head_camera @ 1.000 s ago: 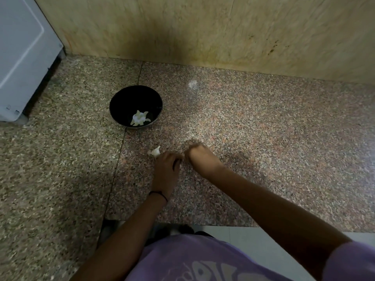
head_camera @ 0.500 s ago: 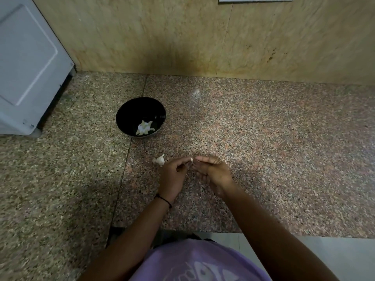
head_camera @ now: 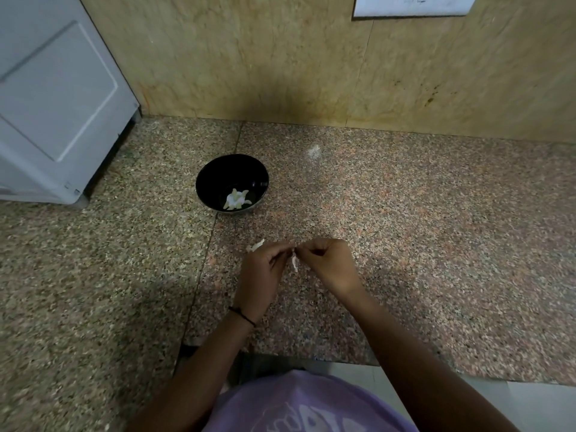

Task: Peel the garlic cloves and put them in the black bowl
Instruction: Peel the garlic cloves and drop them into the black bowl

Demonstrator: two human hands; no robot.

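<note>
A black bowl stands on the speckled granite counter and holds several pale peeled garlic cloves. Nearer me, my left hand and my right hand meet fingertip to fingertip. Together they pinch a small garlic clove, and a thin white strip of garlic skin hangs down between them. Most of the clove is hidden by my fingers. A white garlic piece lies on the counter just beyond my left hand.
A grey-white appliance stands at the back left of the granite counter. A beige stone wall runs behind, with a white paper fixed to it. The counter's front edge lies close to my body.
The view has tilted up, showing more wall. My hands lifted off the counter and came together, and a strip of skin now hangs between the fingertips.
</note>
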